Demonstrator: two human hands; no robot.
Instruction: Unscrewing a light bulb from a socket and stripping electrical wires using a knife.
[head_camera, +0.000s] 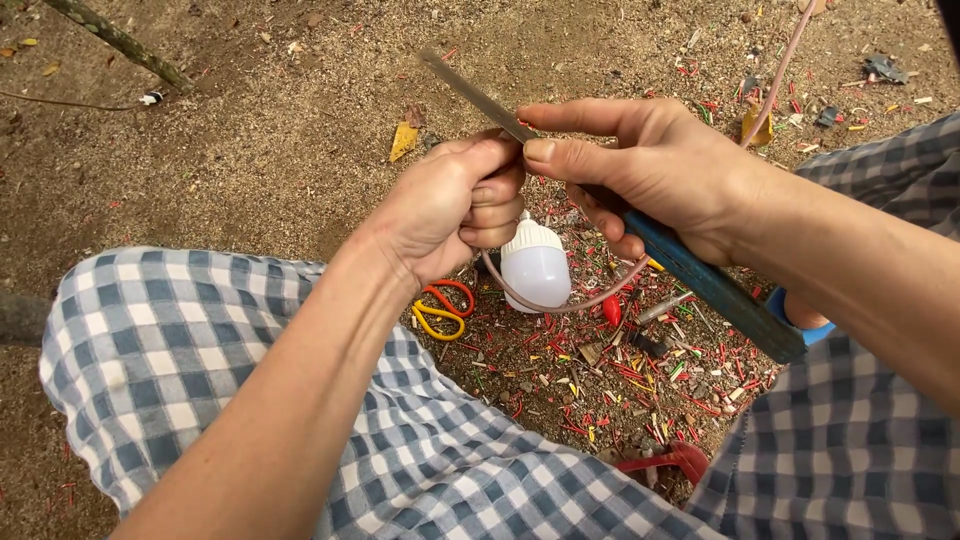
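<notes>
The left hand (455, 205) is clenched around a thin pinkish cable (580, 300), one in number, which loops below to a single white bulb (535, 268) hanging at 6 o'clock from the fist. The right hand (650, 170) grips one knife (480, 100) by its blue handle (715, 290), its narrow grey blade pointing to 10 o'clock, thumb pressed along it. One red-and-yellow scissors (442, 308) lies on the littered ground (280, 130) at 7 o'clock from the bulb.
</notes>
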